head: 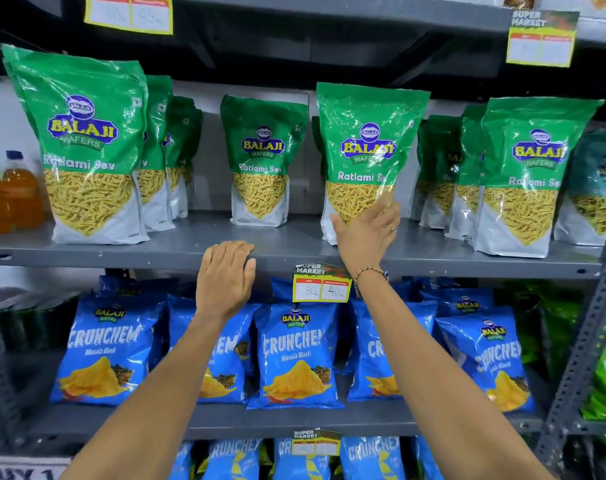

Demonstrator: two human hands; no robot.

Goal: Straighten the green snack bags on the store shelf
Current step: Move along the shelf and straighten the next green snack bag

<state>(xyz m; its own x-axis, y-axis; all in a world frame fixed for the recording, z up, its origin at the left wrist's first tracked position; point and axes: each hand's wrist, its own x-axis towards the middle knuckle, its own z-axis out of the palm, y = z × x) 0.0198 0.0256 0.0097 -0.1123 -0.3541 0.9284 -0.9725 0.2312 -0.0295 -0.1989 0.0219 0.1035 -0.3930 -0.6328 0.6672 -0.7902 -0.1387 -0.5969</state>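
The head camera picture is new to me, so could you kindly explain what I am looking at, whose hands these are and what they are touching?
It is one wide-angle picture from a camera worn on a person's head, looking forward and down, so the two bare arms belong to the wearer. They face a grey store shelf carrying upright green Ratlami Sev bags. The right hand is open against the lower front of one green bag, touching it rather than gripping it. The left hand is open over the shelf's front edge, holding nothing. Another green bag stands alone further back. Blue Crunchem bags fill the shelf below, under a yellow price tag.
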